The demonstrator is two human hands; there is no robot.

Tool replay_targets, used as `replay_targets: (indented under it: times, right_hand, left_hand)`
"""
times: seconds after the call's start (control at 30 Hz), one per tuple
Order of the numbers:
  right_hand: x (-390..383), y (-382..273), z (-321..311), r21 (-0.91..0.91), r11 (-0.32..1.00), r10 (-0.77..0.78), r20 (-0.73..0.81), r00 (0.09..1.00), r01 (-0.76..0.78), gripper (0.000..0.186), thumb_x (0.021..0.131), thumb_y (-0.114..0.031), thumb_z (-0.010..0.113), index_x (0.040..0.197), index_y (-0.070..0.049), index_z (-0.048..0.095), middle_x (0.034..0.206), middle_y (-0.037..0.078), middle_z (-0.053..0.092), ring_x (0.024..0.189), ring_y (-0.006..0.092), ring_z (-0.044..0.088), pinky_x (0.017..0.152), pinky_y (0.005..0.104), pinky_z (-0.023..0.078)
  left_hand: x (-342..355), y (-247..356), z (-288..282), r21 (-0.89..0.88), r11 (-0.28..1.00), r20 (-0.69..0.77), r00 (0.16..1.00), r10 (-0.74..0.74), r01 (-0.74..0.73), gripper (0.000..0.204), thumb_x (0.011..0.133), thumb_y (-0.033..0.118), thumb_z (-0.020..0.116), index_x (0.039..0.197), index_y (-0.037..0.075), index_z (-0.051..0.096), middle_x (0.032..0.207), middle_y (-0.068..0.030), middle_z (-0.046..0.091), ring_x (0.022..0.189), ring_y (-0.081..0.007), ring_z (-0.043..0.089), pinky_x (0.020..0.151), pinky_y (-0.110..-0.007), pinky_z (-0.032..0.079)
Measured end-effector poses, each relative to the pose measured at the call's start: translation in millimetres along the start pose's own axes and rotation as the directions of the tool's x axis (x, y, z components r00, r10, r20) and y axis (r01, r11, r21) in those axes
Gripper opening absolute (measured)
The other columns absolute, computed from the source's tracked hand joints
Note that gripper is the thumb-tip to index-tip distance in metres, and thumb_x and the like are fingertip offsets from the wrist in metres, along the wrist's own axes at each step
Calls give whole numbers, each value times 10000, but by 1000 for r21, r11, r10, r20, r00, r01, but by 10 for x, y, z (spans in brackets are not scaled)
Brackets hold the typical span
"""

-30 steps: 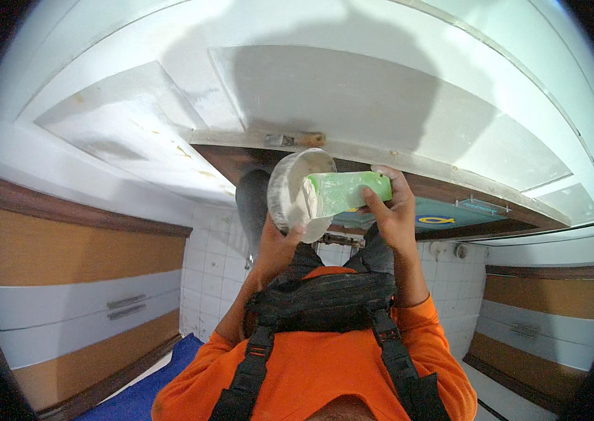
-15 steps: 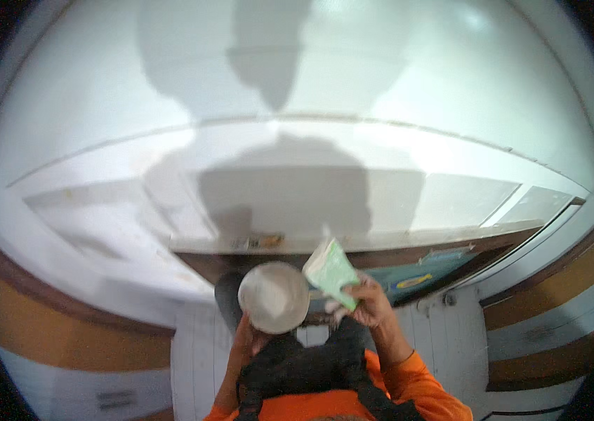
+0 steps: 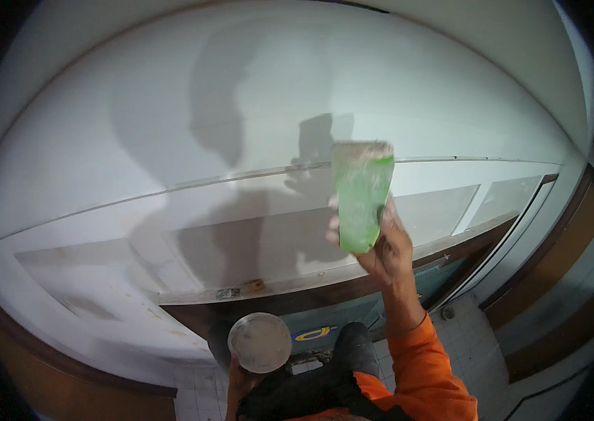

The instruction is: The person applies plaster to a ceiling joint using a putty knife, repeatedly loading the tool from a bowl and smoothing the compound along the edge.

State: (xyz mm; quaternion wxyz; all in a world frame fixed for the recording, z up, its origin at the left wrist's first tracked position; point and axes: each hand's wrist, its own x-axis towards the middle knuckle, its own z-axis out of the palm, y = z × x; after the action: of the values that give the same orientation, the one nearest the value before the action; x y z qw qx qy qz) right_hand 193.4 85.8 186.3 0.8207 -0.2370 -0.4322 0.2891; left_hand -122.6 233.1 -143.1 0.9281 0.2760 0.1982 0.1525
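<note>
My right hand [image 3: 392, 247] is raised toward the white wall, fingers wrapped round a green putty spreader [image 3: 363, 200]. The spreader points upward, its wide top edge coated with whitish paste and its face smeared. Whether that edge touches the wall I cannot tell. Low in front of my body, my left hand [image 3: 242, 380] grips a round tub [image 3: 260, 342] from below and its near side. Pale, greyish paste shows inside the tub. Most of the left hand's fingers are hidden under it.
Ahead stands a white wall [image 3: 423, 105] with a horizontal seam and recessed panels below, darkened by my shadow. Small items [image 3: 258, 286] lie on the ledge. Under it is a brown board [image 3: 311, 296] with a blue-green panel. Brown-and-white striped surfaces flank the tiled floor [image 3: 469, 333].
My right hand has lifted the spreader from beside the tub up toward the wall seam. The tub sits slightly lower in view, and the view has tilted up.
</note>
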Motion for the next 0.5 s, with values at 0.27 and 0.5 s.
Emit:
replay_targets:
  times: [0.27, 0.5]
  right_hand:
    - [878, -487, -2, -845, 262, -623, 221, 751, 466, 612, 998, -244, 626, 1533, -51, 398, 1255, 229, 622, 1001, 299, 657, 866, 388, 548]
    - [1554, -863, 16, -894, -406, -751, 444, 489, 189, 648, 846, -298, 748, 1436, -110, 557, 1176, 269, 597, 1031, 398, 587, 884, 489, 521]
  left_hand:
    - [111, -82, -253, -19, 999, 117, 993, 31, -29, 857, 965, 705, 447, 1599, 185, 196, 1580, -186, 332, 1426, -433, 387, 1126, -646, 395]
    - [-45, 44, 134, 10, 999, 55, 998, 40, -41, 854, 955, 687, 484, 1597, 193, 214, 1591, -184, 311, 1407, -437, 412, 1114, -677, 387]
